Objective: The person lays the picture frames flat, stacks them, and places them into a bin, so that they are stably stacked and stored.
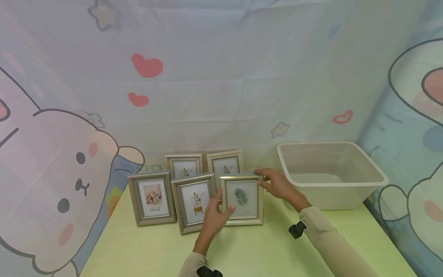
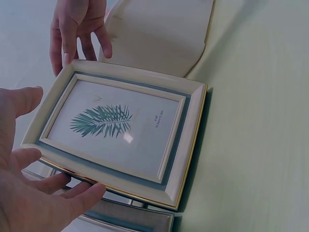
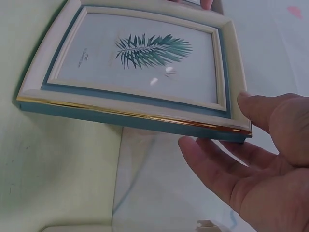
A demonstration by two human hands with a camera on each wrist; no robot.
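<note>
A cream picture frame (image 1: 242,197) with a green palm leaf print stands on the table, between the two hands. My left hand (image 1: 214,217) touches its left edge with loosely extended fingers, and the thumb stands away from it in the left wrist view. At the upper right corner is my right hand (image 1: 278,185); its thumb touches the front rim in the right wrist view, while its spread fingers lie along the side and behind. Just left stands a frame with a potted plant print (image 1: 196,198), partly hidden by my left hand.
Further left is a brownish frame with a flower photo (image 1: 154,198). Two more frames, a left one (image 1: 187,165) and a right one (image 1: 225,163), stand behind, partly covered. A beige plastic bin (image 1: 332,196) sits at the right on the pale green table (image 1: 270,250). A printed cloth (image 1: 221,96) hangs behind.
</note>
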